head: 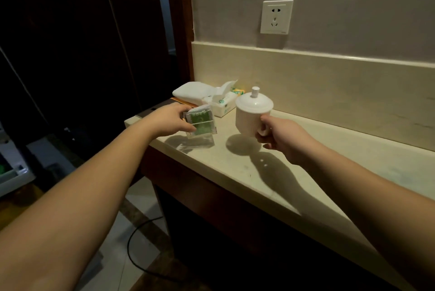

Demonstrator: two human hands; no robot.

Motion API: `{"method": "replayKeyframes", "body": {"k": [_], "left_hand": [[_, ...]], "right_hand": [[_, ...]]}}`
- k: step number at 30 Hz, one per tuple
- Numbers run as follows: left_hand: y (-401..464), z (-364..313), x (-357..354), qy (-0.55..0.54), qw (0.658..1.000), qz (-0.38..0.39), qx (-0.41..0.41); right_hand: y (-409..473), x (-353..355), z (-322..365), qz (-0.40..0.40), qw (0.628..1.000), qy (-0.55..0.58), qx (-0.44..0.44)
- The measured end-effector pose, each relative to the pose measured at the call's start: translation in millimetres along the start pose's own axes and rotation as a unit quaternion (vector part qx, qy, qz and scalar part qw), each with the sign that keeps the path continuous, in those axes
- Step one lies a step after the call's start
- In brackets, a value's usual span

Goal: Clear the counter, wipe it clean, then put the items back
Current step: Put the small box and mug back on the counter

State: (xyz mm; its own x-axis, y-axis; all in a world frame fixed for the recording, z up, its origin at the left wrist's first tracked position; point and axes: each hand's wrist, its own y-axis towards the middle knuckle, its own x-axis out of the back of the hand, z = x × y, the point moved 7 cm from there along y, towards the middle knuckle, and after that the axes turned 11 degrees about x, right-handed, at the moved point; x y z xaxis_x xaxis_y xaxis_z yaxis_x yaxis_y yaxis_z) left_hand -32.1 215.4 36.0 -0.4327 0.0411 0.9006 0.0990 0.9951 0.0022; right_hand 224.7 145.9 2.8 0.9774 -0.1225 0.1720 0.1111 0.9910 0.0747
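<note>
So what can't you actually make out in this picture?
All in the head view:
- Inside of the lidded white cup: hidden by its lid.
- Print on the tissue pack: too small.
- Contents of the clear box in the left hand: only blurry green.
- Room at left: too dark.
- Right hand: grip covers the handle.

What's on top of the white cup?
A round white lid with a small knob covers the white ceramic cup, which the right hand holds by its handle above the pale stone counter. The lid hides whatever is inside.
</note>
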Motion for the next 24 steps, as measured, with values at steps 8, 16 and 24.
{"method": "replayKeyframes", "body": {"k": [8, 16, 24], "left_hand": [[65.5, 8.5, -11.8, 0.047, 0.995, 0.076, -0.045], [123.9, 14.2, -20.2, 0.043, 0.987, 0.133, -0.079], [154.0, 8.1, -21.0, 0.089, 0.981, 0.107, -0.135]], "right_hand": [[60.4, -20.1, -21.2, -0.075, 0.997, -0.006, -0.036], [106.9, -41.5, -33.2, -0.144, 0.988, 0.001, -0.051], [138.0, -49.4, -37.7, -0.194, 0.979, -0.021, -0.065]]}}
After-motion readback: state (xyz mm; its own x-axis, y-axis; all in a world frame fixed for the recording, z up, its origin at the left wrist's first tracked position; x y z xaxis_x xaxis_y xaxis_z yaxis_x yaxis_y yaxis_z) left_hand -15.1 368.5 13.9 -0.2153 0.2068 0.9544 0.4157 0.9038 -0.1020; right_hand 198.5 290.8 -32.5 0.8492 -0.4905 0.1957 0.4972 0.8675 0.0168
